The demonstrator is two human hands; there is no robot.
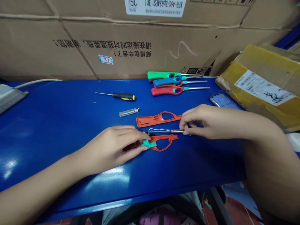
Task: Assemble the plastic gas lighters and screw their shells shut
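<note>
My left hand (117,145) is closed at the fingertips on a small green part (148,143), over the left end of an orange shell half (164,144). My right hand (199,120) pinches a thin metal tube (177,131). White and green wires (159,130) run from the tube's left end towards my left fingers. Just behind them lies the other orange shell half (150,121), its inside facing up. My left palm and fingers hide part of the front shell.
Behind are a clear fuel tank (128,112), a screwdriver (124,96) and several lighters (167,90). A phone (223,101) and a taped box (264,84) stand right. A large carton (117,40) backs the blue table (58,125).
</note>
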